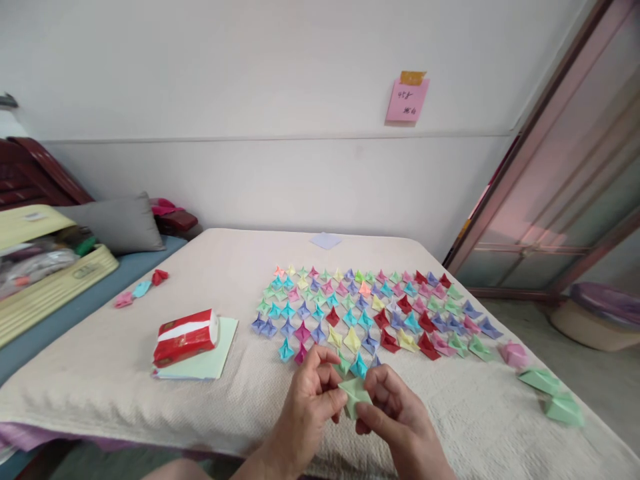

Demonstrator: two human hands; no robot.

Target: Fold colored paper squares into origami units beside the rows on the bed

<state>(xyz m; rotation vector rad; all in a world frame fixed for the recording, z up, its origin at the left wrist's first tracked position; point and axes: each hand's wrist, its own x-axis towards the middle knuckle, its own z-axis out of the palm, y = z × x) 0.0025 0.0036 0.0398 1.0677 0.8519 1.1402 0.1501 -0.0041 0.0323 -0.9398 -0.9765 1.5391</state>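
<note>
A folded light green paper (355,396) is held between both hands near the front of the bed. My left hand (319,393) pinches its left side between thumb and fingers. On its right edge, my right hand (387,407) has thumb and fingers closed. Just beyond the hands, rows of small folded paper boats (352,339) in many colours cover the middle and right of the cream cloth (240,413). A green and a turquoise boat (359,365) sit right behind the held paper.
A red tissue pack (186,338) lies on a stack of pale green paper (224,353) at the left. Three folded pieces (141,289) lie farther left. Larger folded shapes (563,408) rest at the right edge. A lavender sheet (326,241) is at the back.
</note>
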